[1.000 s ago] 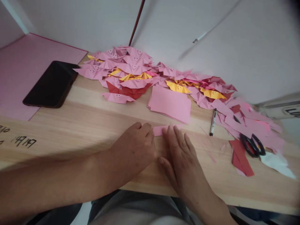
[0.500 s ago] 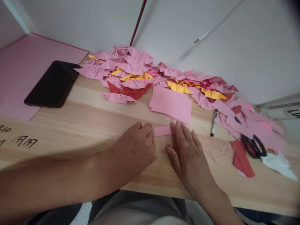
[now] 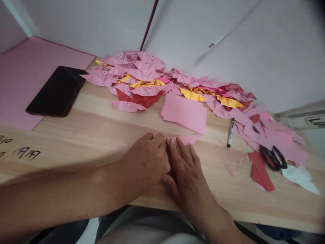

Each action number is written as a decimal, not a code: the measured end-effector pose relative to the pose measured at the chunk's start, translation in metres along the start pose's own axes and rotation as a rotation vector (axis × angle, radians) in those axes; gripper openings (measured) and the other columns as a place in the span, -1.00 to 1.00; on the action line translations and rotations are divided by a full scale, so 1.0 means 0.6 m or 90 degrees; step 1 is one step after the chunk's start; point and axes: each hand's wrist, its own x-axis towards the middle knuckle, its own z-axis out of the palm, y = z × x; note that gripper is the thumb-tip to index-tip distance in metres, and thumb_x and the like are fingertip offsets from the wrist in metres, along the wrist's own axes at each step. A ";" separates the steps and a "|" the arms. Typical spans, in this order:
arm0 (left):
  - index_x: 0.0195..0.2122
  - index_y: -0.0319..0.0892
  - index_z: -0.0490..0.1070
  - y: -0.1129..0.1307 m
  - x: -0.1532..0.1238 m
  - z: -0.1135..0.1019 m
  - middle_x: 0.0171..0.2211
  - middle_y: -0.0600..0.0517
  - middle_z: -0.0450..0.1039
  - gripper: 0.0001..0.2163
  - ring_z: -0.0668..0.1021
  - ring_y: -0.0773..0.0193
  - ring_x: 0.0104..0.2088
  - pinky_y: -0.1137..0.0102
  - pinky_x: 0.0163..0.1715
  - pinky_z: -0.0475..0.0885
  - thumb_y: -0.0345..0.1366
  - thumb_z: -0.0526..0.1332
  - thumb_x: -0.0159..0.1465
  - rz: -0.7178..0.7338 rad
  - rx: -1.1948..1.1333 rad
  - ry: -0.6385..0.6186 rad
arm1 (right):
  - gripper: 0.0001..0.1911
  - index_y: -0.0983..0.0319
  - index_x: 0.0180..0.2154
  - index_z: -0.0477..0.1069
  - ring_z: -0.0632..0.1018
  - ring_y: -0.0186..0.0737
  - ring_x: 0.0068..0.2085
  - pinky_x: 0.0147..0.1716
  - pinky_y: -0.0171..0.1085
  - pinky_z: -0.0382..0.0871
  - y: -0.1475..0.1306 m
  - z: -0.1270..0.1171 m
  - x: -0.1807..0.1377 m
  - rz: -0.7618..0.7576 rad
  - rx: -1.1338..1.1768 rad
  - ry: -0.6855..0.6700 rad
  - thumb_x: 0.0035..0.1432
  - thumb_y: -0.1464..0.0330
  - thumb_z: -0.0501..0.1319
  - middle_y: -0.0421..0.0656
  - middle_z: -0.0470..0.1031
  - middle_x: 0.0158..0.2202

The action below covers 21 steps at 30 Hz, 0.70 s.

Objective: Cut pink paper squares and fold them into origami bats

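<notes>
A folded strip of pink paper point(image 3: 187, 139) lies on the wooden table point(image 3: 83, 132) just beyond my fingers. My left hand point(image 3: 146, 161) rests on the table with its fingers curled, their tips at the strip's left end. My right hand point(image 3: 185, 164) lies flat with fingers stretched out, pressing on the strip and covering most of it. The two hands touch side by side.
A stack of pink paper squares point(image 3: 185, 113) lies behind the hands, with a heap of folded pink, yellow and red paper figures point(image 3: 144, 76) further back. A black phone point(image 3: 56, 90) is at the left, a marker point(image 3: 230, 133) and black scissors point(image 3: 273, 157) at the right among scraps.
My right hand has slid left along the pink strip until it meets my left hand, covering the part that showed before. My left hand has stayed in place.
</notes>
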 end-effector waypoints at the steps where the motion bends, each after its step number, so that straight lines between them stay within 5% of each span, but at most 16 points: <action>1: -0.22 -0.27 0.52 0.000 0.000 0.000 -0.17 -0.12 0.52 -0.82 0.44 0.14 -0.18 0.30 -0.28 0.32 -0.46 0.15 0.21 0.000 -0.001 0.001 | -0.26 0.39 0.34 -0.38 -0.16 -0.07 0.36 0.27 0.08 -0.06 0.000 -0.001 0.000 0.000 0.002 0.001 0.28 0.32 -0.03 -0.01 -0.05 0.35; 11: -0.18 -0.32 0.51 0.001 -0.001 0.004 -0.11 -0.19 0.50 -0.79 0.46 0.12 -0.16 0.29 -0.28 0.33 -0.47 0.09 0.27 0.009 0.054 0.002 | -0.35 0.33 0.34 -0.23 0.00 -0.04 0.34 0.24 0.10 -0.02 0.056 0.000 -0.014 0.122 -0.058 0.058 0.33 0.24 -0.10 0.03 0.02 0.33; 21: -0.20 -0.31 0.50 0.001 0.000 0.007 -0.11 -0.20 0.49 -0.81 0.45 0.11 -0.15 0.26 -0.23 0.32 -0.46 0.09 0.28 0.005 0.047 -0.016 | -0.31 0.37 0.34 -0.27 -0.15 0.00 0.36 0.25 0.13 -0.07 0.049 -0.002 -0.024 0.144 -0.057 0.048 0.32 0.24 -0.07 0.05 -0.10 0.36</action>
